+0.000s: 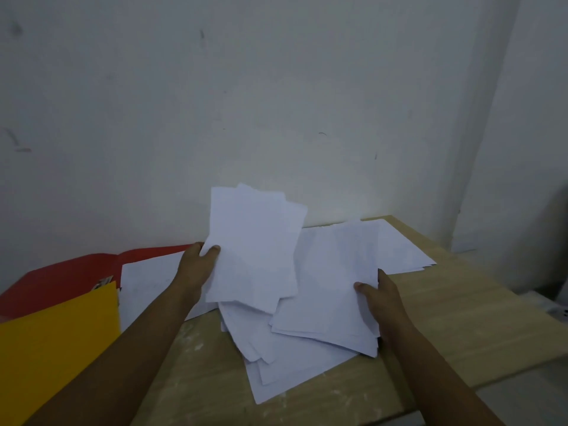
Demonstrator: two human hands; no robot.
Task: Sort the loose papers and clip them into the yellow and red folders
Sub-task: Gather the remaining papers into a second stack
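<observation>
My left hand (pixel 198 265) grips a bundle of white sheets (pixel 255 244) by its left edge and holds it tilted up above the table. My right hand (pixel 379 298) pinches the right side of a second stack of white papers (pixel 325 290) that lies partly on the heap. More loose papers (pixel 276 373) are spread underneath, towards the table's front edge. At the left lies an open red folder (pixel 61 278) with a metal clip (pixel 103 282) and a white sheet (pixel 147 281) on it. A yellow folder (pixel 55 345) overlaps its near side.
The light wooden table (pixel 461 321) stands against a white wall (pixel 276 103). Its right edge runs diagonally, with floor and a white object (pixel 558 312) beyond it. Further sheets (pixel 399 241) reach the back right corner of the table.
</observation>
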